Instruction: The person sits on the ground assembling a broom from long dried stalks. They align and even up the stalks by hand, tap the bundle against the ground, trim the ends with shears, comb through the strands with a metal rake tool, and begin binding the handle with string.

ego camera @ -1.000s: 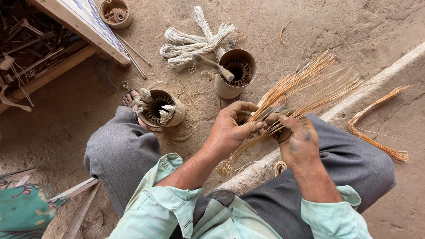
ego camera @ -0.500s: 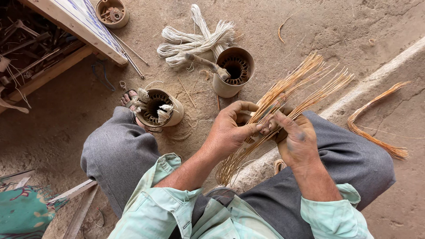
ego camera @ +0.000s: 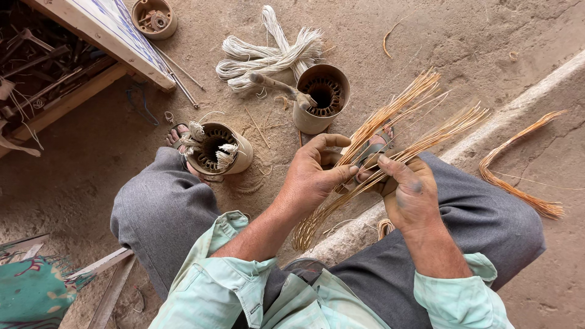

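The person is sitting on a low concrete ledge [ego camera: 524, 109] and is holding a bundle of thin copper-coloured wire strands [ego camera: 390, 140] between both hands, just in front of the knees. The left hand [ego camera: 314, 176] is closing around the bundle from its near-left side, with the thumb and the forefinger pinching the strands where they are crossing the palm. The right hand [ego camera: 411, 195] is gripping the same bundle from the right, a little lower, with its fingers folded over the strands. So both hands are closed on the bundle, and the two hands are almost touching each other at the grip.

The long axis of the bundle is running diagonally: the lower ends are hanging down toward the person's lap, below the left wrist, and the upper ends are fanning out up and to the right, away from the body, over the ledge. The strands are splitting into two loose groups above the hands. The left hand is lying nearer to the lower ends, the right hand nearer to the fanned ends.

On the dusty floor beyond the hands a round metal motor stator [ego camera: 322, 97] is standing, and a second stator [ego camera: 219, 149] is lying by the left foot. A curved separate bunch of wire [ego camera: 518, 176] is lying well apart on the right.
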`<state>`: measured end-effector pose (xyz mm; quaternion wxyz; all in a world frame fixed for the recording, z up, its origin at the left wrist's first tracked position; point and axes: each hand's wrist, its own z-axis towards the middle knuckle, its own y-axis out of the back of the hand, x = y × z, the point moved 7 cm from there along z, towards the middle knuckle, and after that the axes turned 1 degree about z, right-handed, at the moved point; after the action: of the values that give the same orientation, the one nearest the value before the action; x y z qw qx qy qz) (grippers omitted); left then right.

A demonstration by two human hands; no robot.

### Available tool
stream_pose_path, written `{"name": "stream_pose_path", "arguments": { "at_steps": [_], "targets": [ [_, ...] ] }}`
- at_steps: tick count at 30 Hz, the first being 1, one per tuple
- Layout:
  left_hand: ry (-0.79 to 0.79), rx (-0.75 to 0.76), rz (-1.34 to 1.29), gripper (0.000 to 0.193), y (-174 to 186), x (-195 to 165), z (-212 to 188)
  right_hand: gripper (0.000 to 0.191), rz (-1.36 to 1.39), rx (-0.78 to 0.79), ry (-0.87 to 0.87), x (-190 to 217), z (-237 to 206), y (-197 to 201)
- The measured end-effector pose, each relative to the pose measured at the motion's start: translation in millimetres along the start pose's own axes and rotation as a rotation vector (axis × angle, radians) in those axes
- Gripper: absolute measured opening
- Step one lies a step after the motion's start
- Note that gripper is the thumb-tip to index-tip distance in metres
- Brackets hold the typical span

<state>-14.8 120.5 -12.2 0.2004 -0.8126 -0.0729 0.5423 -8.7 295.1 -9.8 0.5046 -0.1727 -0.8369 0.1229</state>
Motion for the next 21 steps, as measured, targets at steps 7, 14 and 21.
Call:
{"name": "stream_pose_path", "arguments": {
  "at_steps": [7,14,21],
  "targets": [
    [-0.017,0.022,0.034,0.051,-1.4,2.9,0.4,0.019,0.057,0.092,0.027,-3.1,2.9,4.6],
    [-0.002,0.02,-0.014,0.046,-3.7,3.1,1.5,0.02,0.101,0.08,0.048,-5.4,4.9,6.6],
    [0.04,-0.005,-0.015,0.042,-1.2,1.4,5.0,0.02,0.17,0.108,0.009,-0.5,6.8,5.9]
  ]
}}
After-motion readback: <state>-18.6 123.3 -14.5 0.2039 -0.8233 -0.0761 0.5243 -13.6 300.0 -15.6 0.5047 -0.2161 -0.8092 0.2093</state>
